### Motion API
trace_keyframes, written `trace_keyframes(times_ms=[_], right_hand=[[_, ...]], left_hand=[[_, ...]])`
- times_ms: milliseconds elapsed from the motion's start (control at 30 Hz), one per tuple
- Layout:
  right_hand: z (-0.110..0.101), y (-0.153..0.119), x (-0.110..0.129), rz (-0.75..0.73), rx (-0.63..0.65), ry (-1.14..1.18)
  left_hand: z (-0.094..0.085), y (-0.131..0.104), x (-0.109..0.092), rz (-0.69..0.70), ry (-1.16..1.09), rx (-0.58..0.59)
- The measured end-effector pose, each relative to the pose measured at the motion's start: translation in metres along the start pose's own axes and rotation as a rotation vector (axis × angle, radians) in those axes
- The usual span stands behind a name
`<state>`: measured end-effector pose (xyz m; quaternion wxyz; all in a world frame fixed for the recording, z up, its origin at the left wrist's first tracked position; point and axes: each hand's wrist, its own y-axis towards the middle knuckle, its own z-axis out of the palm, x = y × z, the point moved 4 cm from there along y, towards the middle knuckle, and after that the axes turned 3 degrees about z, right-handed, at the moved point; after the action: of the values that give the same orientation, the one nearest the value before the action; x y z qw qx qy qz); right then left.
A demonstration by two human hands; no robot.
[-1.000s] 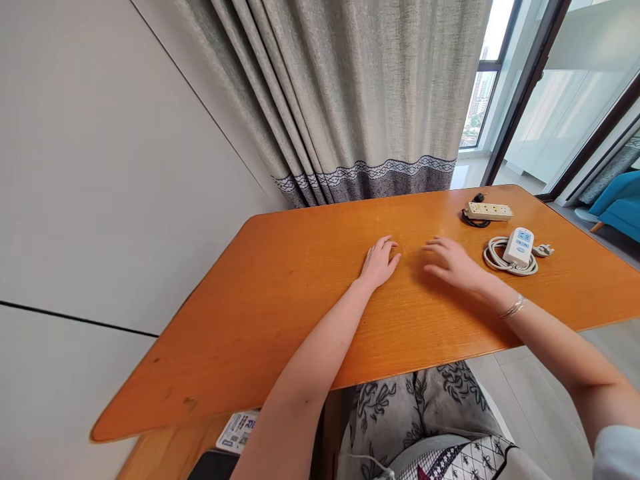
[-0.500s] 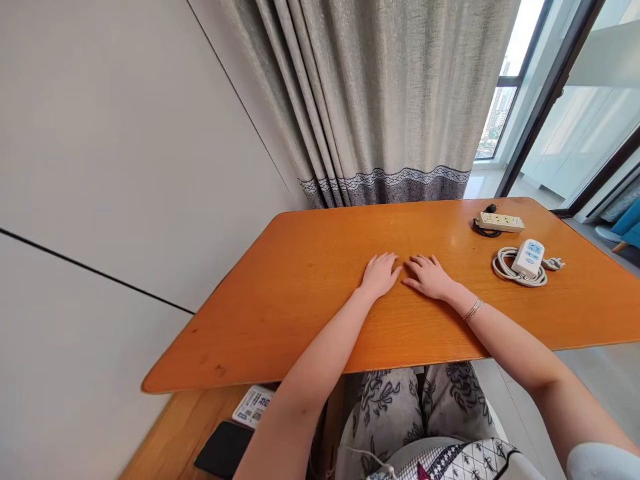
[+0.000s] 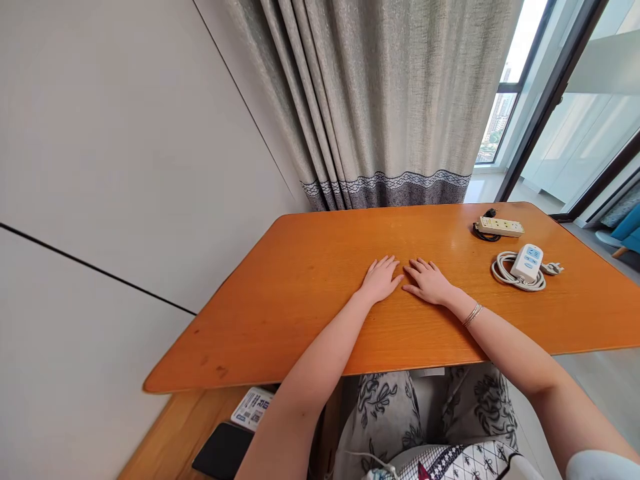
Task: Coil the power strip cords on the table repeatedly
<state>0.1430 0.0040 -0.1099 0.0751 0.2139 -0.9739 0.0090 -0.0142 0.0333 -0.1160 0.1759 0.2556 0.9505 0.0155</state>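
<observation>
My left hand lies palm down on the orange-brown wooden table, fingers stretched out and holding nothing. Close beside it, with a small gap between the thumbs, my right hand rests flat the same way, also holding nothing. A thin bracelet circles the right wrist. To the right of that hand sits a white power strip with blue socket faces, its pale cable coiled around it. Behind it lies a longer cream power strip with a black cord.
A grey curtain hangs behind the table's far edge, and a pale wall panel runs along the left. Below the table's front left edge are a dark flat object and a white printed item. A glass door frame stands at right.
Both hands stay flat in the same place on the table. The knees under the table have spread apart, and the view has shifted very slightly.
</observation>
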Motion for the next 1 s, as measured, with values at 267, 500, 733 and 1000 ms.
trace_keyframes(times_ms=[267, 500, 733, 1000], right_hand=[[-0.0020, -0.0010, 0.0010, 0.002, 0.017, 0.004], [-0.0007, -0.0001, 0.0005, 0.004, 0.003, 0.015], [-0.0011, -0.0005, 0.0017, -0.004, -0.003, 0.021], [-0.0026, -0.0024, 0.0026, -0.018, 0.000, 0.017]], left_hand=[[0.0010, 0.0000, 0.0002, -0.005, 0.005, -0.016], [0.0021, -0.0006, 0.0012, 0.002, 0.016, -0.057], [0.0003, -0.0009, 0.0025, -0.003, -0.003, -0.074], [-0.0003, 0.0005, 0.0023, -0.009, 0.006, -0.090]])
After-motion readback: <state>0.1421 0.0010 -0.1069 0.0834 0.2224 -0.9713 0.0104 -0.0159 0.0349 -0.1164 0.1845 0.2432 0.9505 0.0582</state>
